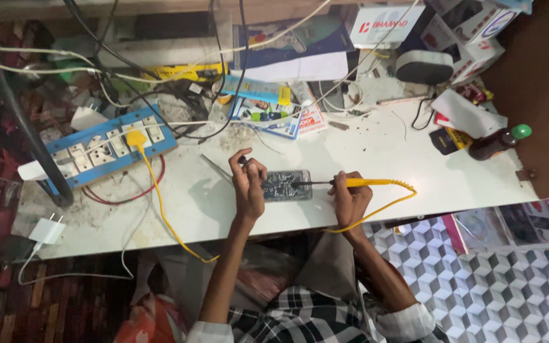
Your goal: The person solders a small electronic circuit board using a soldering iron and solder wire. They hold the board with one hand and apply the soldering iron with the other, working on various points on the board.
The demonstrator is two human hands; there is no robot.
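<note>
An opened phone with its circuit board showing (pixel 287 185) lies flat on the white worktop (pixel 376 152). My right hand (pixel 349 199) grips a yellow-handled soldering iron (pixel 366 183), its dark tip resting on the board's right part. The iron's yellow cord (pixel 389 204) loops off the table edge. My left hand (pixel 248 183) is closed on thin metal tweezers (pixel 217 168) beside the board's left end, with the tweezer shaft slanting up-left.
A blue power strip (pixel 106 149) with a yellow plug (pixel 136 138) sits at the left among tangled cables. Boxes, papers and packets crowd the back. A dark bottle with a green cap (pixel 500 141) stands at the right. A white charger (pixel 47 230) lies front left.
</note>
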